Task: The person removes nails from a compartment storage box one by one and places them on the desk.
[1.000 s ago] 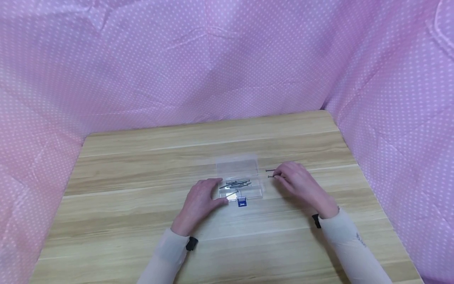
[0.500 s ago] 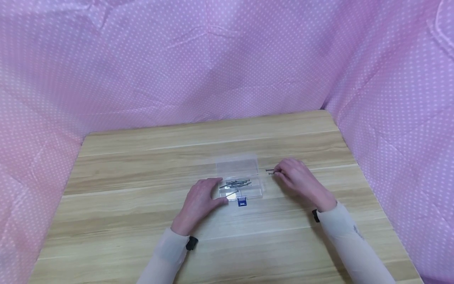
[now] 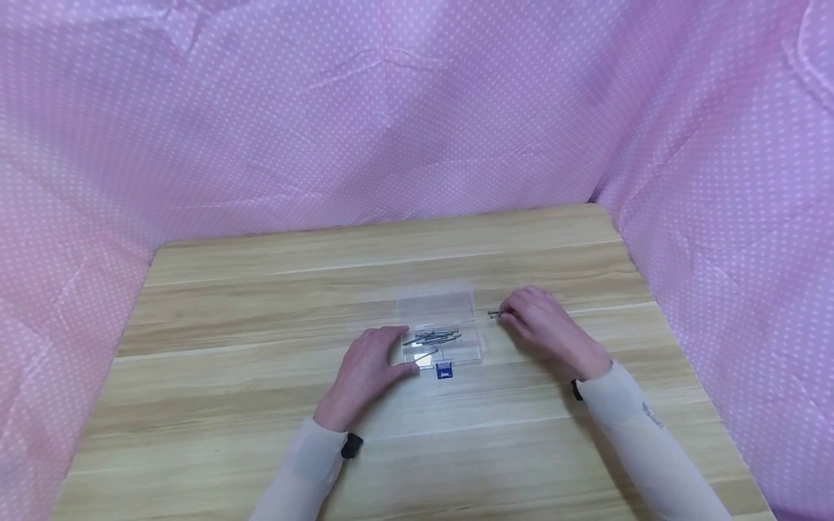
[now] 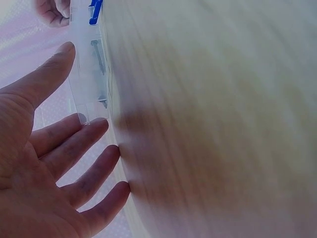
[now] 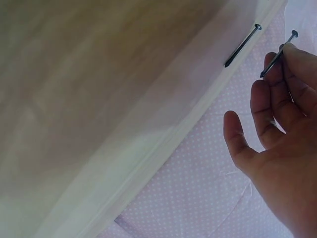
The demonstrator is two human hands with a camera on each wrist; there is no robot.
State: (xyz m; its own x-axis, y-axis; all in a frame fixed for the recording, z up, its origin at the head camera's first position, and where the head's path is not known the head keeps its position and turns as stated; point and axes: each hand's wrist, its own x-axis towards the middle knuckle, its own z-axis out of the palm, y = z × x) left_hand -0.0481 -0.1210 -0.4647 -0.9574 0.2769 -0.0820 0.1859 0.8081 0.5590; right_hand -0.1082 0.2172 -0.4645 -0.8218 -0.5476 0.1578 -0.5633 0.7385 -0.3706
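Observation:
A clear plastic box lies on the table with its lid folded back and a blue latch at its front. Several dark metal nails are in it, one lying apart near the front. My left hand holds the box's left end between thumb and index finger; its other fingertips touch the tabletop. To the right of the box, my right hand pinches a nail between thumb and fingers. A second loose nail lies on the table beside those fingers.
The wood-grain table extends around the box on all sides. Pink dotted cloth hangs behind the table and along its sides. A dark wrist strap piece shows at the left sleeve.
My right hand has moved slightly back and left, bringing its pinched nail closer to the one on the table. The left hand and box have stayed put.

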